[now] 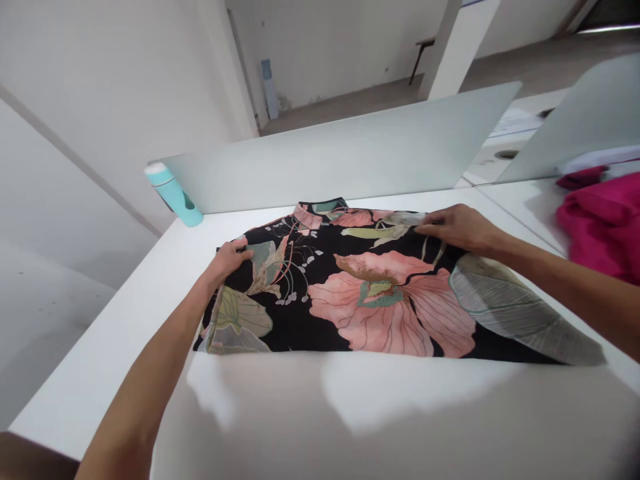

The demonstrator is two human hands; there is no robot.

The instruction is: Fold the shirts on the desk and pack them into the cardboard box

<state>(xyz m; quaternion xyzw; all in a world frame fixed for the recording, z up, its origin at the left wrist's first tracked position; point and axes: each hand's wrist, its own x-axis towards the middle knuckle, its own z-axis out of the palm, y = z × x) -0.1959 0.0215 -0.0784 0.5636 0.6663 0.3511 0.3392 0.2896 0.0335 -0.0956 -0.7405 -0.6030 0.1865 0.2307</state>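
A black cloth printed with large pink flowers and grey-green leaves (380, 300) lies folded flat on a white table (125, 320). My left hand (227, 259) grips the cloth's left edge, fingers curled over the fabric. My right hand (457, 227) rests on the far right part of the cloth, fingers pinching the fabric near its far edge. Both forearms reach in from the near side.
A teal bottle with a white cap (173, 195) stands at the table's far left corner. A frosted divider panel (340, 153) runs along the far edge. A magenta cloth pile (600, 223) lies on the neighbouring desk at right.
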